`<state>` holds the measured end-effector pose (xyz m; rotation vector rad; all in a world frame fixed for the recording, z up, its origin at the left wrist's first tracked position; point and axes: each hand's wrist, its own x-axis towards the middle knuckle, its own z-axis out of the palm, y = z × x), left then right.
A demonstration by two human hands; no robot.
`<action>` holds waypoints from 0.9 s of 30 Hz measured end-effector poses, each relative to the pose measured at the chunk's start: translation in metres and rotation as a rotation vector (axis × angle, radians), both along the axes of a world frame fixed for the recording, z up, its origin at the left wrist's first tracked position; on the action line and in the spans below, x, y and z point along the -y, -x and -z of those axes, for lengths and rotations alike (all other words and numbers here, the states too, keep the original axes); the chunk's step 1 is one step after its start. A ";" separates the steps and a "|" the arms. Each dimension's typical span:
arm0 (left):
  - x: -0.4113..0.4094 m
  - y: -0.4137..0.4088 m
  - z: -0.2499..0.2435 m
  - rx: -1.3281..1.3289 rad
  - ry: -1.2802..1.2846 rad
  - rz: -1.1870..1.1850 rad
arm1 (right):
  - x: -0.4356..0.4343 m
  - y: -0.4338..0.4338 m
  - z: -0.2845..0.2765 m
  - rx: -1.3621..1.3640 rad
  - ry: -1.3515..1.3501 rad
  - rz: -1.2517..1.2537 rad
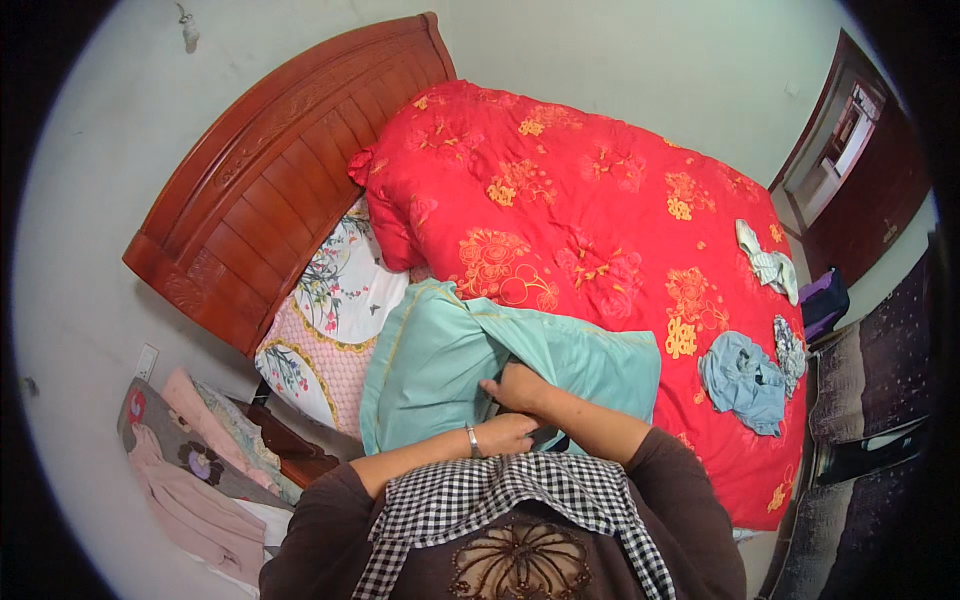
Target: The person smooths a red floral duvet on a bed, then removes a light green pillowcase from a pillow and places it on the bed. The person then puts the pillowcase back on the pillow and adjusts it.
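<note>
A light-green pillow with yellow piping [427,360] lies across the bed's near side, and its cover is folded open around its middle. My right hand [517,388] is at that opening, fingers curled and partly hidden by the green cloth. Just below it, my left hand [507,434], with a metal band at the wrist, bends its fingers close to the front of my body. Whether either hand grips the cloth is not plain. Under and behind the pillow spreads a red quilt with gold and pink flower prints [585,202].
A carved wooden headboard [300,172] stands at the left, beside a white and pink floral sheet [341,300]. A blue garment [742,382] and a pale striped cloth [769,262] lie on the quilt's right side. Folded clothes [195,480] are piled at the lower left.
</note>
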<state>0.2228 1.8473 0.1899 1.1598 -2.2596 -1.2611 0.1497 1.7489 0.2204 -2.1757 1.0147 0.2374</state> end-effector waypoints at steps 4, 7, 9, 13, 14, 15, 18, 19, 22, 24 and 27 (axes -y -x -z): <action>0.002 0.015 -0.019 0.011 -0.128 0.040 | 0.001 0.001 0.026 0.398 -0.450 0.648; 0.009 0.021 -0.023 0.138 -0.112 0.123 | 0.003 0.001 0.022 0.529 -0.857 0.866; 0.006 0.023 -0.026 0.125 -0.053 0.071 | 0.006 0.001 0.030 0.609 -0.943 0.860; 0.000 0.016 -0.010 -0.054 0.160 -0.077 | 0.017 -0.006 0.010 0.918 -1.208 0.706; -0.005 0.006 -0.009 0.056 0.311 -0.184 | 0.007 -0.009 -0.018 0.953 -1.256 0.696; -0.006 -0.004 -0.012 0.166 0.456 -0.279 | 0.003 -0.012 -0.033 0.991 -1.301 0.699; -0.006 -0.012 -0.056 0.290 0.733 -0.702 | 0.033 0.014 -0.023 1.178 -1.371 0.540; -0.014 -0.019 -0.058 0.427 0.775 -0.919 | 0.025 0.011 -0.039 1.166 -1.281 0.574; -0.015 -0.045 -0.056 0.560 0.757 -1.193 | 0.019 0.008 -0.039 1.160 -1.105 0.434; -0.011 -0.038 -0.062 0.517 0.646 -1.212 | 0.016 0.006 -0.029 1.163 -1.022 0.396; -0.006 -0.028 -0.071 0.515 0.502 -1.215 | 0.006 0.009 -0.038 1.052 -0.828 0.343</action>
